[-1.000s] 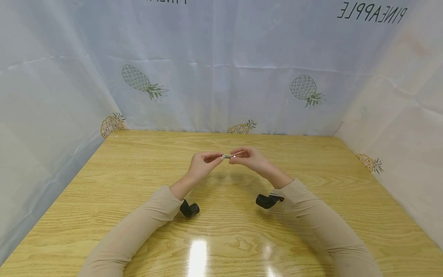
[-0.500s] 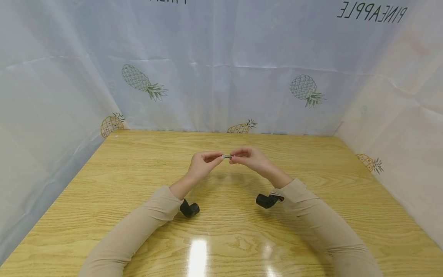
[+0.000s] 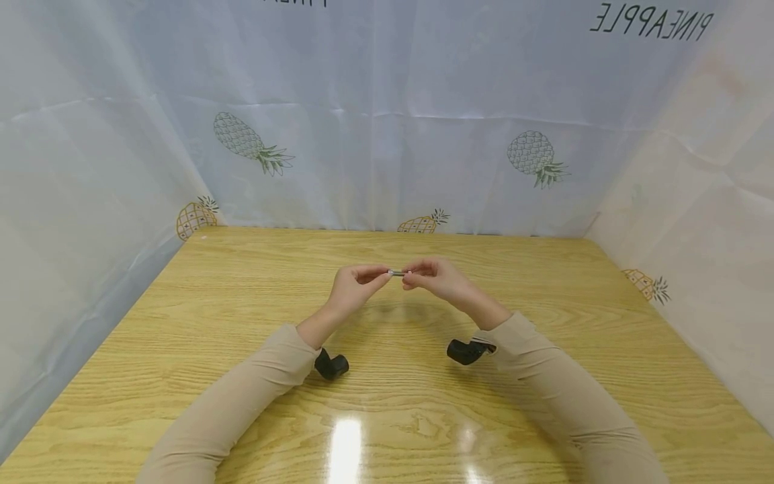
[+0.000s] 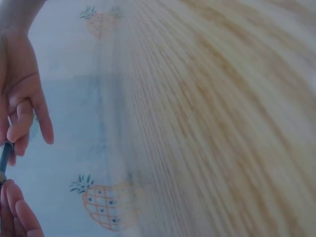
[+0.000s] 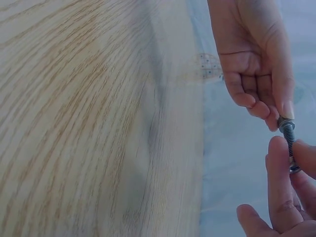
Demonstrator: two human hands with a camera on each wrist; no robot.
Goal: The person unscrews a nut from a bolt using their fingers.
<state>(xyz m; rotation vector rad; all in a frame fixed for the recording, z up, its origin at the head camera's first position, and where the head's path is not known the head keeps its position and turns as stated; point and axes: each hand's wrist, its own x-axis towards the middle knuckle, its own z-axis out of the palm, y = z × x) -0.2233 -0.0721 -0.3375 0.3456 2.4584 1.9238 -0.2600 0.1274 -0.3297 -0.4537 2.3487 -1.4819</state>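
Note:
A metal bolt (image 3: pixel 397 273) is held level above the table between both hands, its threaded shank plain in the right wrist view. My left hand (image 3: pixel 353 289) pinches the head end of the bolt (image 5: pixel 286 124) between thumb and fingers. At the other end my right hand (image 3: pixel 444 279) has thumb and fingertips on a small metal nut (image 5: pixel 295 168) around the thread. The left wrist view catches part of the bolt (image 4: pixel 6 157) at its left edge, with the right hand (image 4: pixel 22 84) above and left fingertips (image 4: pixel 19 212) below.
The wood-grain table (image 3: pixel 242 269) extends under both hands. A black wrist camera (image 3: pixel 331 366) hangs below the left sleeve and another black camera (image 3: pixel 465 351) below the right. White curtains (image 3: pixel 375 134) printed with pineapples enclose the back and sides.
The right thumb and fingers have shifted slightly at the nut end of the bolt. The left hand and the bolt stay in the same place.

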